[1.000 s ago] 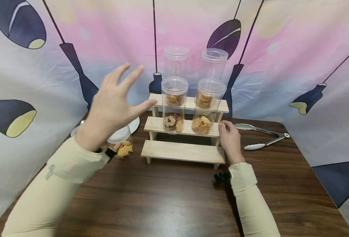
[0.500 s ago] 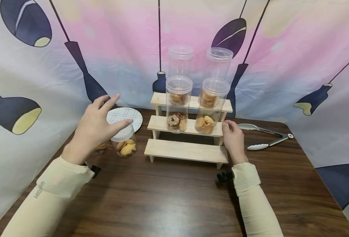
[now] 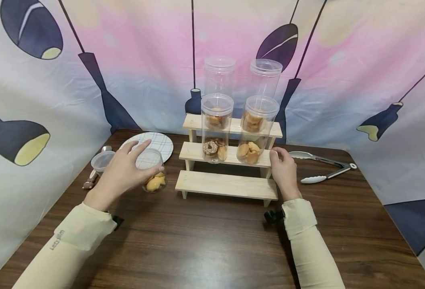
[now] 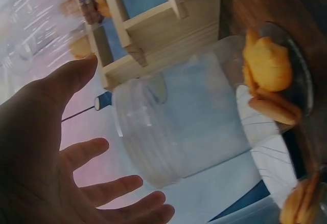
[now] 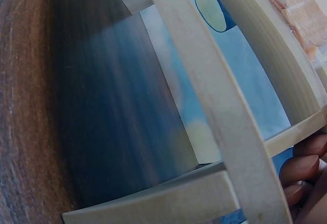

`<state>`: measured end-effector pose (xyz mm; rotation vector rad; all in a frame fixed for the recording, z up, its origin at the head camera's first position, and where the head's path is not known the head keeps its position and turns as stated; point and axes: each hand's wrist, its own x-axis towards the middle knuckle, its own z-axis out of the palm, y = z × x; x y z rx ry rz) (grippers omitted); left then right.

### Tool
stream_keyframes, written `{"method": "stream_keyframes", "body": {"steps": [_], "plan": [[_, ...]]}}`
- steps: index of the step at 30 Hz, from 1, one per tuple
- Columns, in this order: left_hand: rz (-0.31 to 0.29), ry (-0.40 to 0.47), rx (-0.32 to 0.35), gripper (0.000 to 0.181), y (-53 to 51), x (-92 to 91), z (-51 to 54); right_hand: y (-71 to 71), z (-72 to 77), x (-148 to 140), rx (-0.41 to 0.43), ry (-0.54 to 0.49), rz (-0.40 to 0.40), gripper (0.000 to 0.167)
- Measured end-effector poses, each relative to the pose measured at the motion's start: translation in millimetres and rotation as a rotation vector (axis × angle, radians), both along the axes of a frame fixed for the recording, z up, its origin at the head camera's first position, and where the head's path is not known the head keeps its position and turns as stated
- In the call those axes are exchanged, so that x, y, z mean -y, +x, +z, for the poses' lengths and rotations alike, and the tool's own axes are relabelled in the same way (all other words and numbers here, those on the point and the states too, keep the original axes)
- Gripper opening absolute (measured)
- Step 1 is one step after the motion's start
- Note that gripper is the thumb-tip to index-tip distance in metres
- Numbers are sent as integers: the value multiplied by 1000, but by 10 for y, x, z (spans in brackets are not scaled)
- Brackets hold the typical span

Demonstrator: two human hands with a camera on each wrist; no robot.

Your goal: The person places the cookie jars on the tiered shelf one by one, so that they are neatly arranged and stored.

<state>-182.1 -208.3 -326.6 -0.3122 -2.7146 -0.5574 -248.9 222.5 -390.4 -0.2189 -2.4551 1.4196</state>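
Observation:
In the head view my left hand [image 3: 120,174] hovers at the lid of a clear jar [image 3: 155,184] holding yellow biscuits, thumb and fingers spread. The left wrist view has that jar [image 4: 204,106] lying beyond the fingertips of my left hand [image 4: 56,137], with a gap between them. My right hand [image 3: 285,174] grips the right end of the middle step of a three-step wooden stand [image 3: 226,185]. Its curled fingers [image 5: 301,169] show at the stand's edge in the right wrist view. Two jars of biscuits [image 3: 214,150] [image 3: 249,152] stand on the middle step, two more behind on the top.
A checked plate [image 3: 163,145] lies behind the left jar. Left of my left hand are another clear jar [image 3: 102,159], partly hidden, and a brown-ended utensil [image 3: 89,182]. Tongs [image 3: 328,172] lie right of the stand on the brown table [image 3: 205,245].
My left hand has come down from the air beside the stand to the lid of the left jar. My right hand keeps its grip on the stand.

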Motion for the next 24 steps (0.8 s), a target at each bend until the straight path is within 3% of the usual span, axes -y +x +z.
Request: {"method": "stream_keyframes", "body": {"steps": [8,14,24], "plan": [[23,-21,100,91,-15,22,-133,0,6,-4,5,-6,6,50],[8,-10,107,88,-41,3,-197,4,-4,-1,12,-5,5,50],[39,21,132,87,-65,-11,-227,0,-1,3,7,1,-7,48]]}}
